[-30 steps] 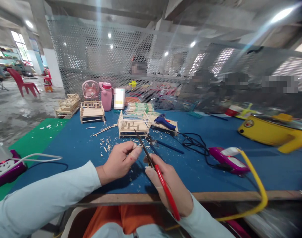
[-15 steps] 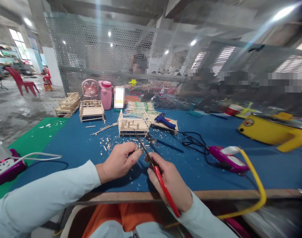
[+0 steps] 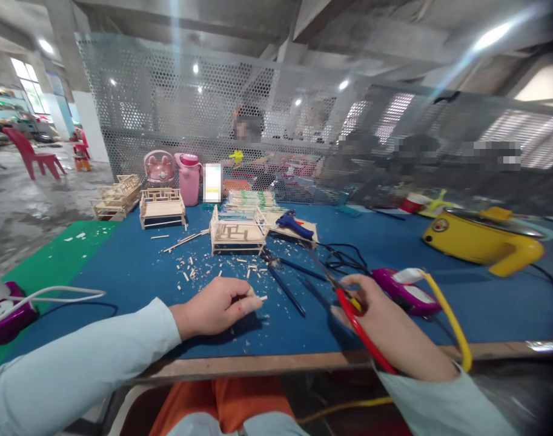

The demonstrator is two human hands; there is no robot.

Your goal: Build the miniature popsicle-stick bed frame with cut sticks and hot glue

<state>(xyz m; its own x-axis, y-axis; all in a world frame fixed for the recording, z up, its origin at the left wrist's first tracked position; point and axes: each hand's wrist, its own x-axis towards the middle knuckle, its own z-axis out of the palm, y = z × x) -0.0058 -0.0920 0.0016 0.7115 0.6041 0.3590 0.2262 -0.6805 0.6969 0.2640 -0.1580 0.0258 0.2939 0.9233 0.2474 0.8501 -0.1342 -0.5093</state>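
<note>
My left hand [image 3: 221, 304] is closed above the blue table top, pinching a short wooden stick [image 3: 264, 298] between thumb and forefinger. My right hand [image 3: 376, 315], farther right, grips red-handled pliers [image 3: 355, 324] with long, thin dark jaws pointing away from me. The jaws are clear of the stick. Beyond my hands, a small wooden-stick model bed [image 3: 240, 233] stands upright on the table. Blue-handled pliers [image 3: 288, 289] lie between my hands and the model, handles spread. Cut stick bits [image 3: 192, 269] are scattered around there.
Two more stick models [image 3: 162, 209] [image 3: 117, 197] stand back left. A blue glue gun [image 3: 295, 224] rests on a board, its black cord trailing right. A purple power strip [image 3: 406, 293] lies beyond my right hand, a yellow electric pot [image 3: 476, 239] farther right. A perforated screen [image 3: 167, 109] rises behind.
My right hand has moved right with the red-handled pliers, away from my left hand. My left hand keeps its pinch, and the stick's end now shows. The view has shifted slightly.
</note>
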